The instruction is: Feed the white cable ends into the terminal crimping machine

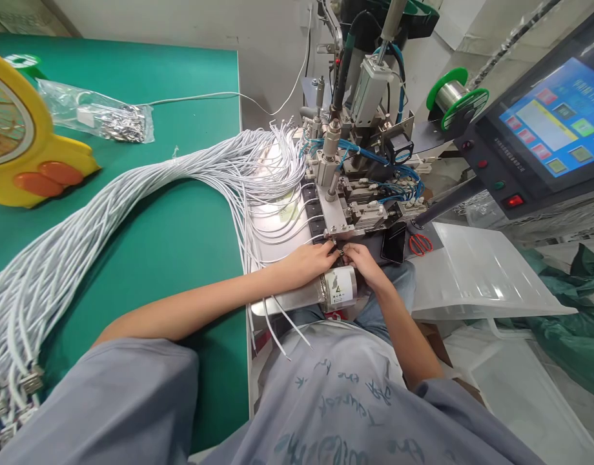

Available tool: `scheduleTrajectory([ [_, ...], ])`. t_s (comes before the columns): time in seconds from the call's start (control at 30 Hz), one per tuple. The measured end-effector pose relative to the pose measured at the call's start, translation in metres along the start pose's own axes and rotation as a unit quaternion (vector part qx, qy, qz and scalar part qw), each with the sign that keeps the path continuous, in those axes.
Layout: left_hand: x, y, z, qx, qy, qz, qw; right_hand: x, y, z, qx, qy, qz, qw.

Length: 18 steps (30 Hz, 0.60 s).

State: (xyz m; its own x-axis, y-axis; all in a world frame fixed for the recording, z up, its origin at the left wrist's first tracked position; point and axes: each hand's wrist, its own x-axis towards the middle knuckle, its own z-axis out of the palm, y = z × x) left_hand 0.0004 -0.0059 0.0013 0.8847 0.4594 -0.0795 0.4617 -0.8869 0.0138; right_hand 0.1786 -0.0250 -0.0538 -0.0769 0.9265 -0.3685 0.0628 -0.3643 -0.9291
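Note:
My left hand (312,261) reaches in from the left at the front edge of a bench machine (333,194). Its fingers are closed near a small metal piece (333,241); what they hold is hidden. Close beside it, my right hand (363,261) pinches a small shiny metal part (341,253), too small to name exactly. White cables (277,174) fan out beside the machine, and a few run into its black slotted holder (314,210). Just below my hands sits a metal cylinder with a white label (339,287).
On the green table (200,77) lie the long cable bundle, a plastic bag of metal parts (125,123) and a yellow duck-shaped object (40,161). To the right are a control screen (558,123), a wire spool (454,97), a phone (394,243), red-handled scissors (419,245) and a translucent plastic sheet (491,271).

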Motion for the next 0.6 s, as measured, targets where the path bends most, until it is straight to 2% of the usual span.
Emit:
scheduleTrajectory([
  [0.13,-0.005,0.004,0.001,0.018,-0.023,-0.027,0.999,0.004,0.008,0.002,-0.042,0.008,-0.072,0.997],
  [0.23,-0.008,0.004,-0.003,0.009,-0.025,-0.054,0.998,0.005,0.011,0.0,-0.094,0.047,-0.111,0.988],
  [0.33,-0.009,0.004,-0.008,0.003,-0.021,-0.065,0.998,-0.01,0.006,-0.002,-0.131,0.16,-0.146,0.967],
  [0.4,-0.008,0.002,-0.01,0.003,-0.022,-0.09,0.996,-0.032,0.0,0.003,-0.141,0.247,-0.182,0.941],
  [0.43,-0.007,0.001,-0.01,0.003,-0.023,-0.11,0.994,-0.046,-0.003,0.009,-0.15,0.268,-0.2,0.931],
  [0.47,-0.006,0.0,-0.01,0.004,-0.024,-0.133,0.991,-0.06,-0.005,0.017,-0.172,0.264,-0.21,0.925],
  [0.5,-0.005,-0.001,-0.01,0.006,-0.024,-0.153,0.988,-0.074,-0.005,0.028,-0.205,0.227,-0.208,0.929],
  [0.57,-0.004,-0.003,-0.009,0.008,-0.026,-0.178,0.984,-0.097,-0.003,0.053,-0.294,0.087,-0.179,0.935],
  [0.6,-0.004,-0.003,-0.009,0.008,-0.027,-0.182,0.983,-0.105,0.0,0.066,-0.339,0.016,-0.16,0.927],
])
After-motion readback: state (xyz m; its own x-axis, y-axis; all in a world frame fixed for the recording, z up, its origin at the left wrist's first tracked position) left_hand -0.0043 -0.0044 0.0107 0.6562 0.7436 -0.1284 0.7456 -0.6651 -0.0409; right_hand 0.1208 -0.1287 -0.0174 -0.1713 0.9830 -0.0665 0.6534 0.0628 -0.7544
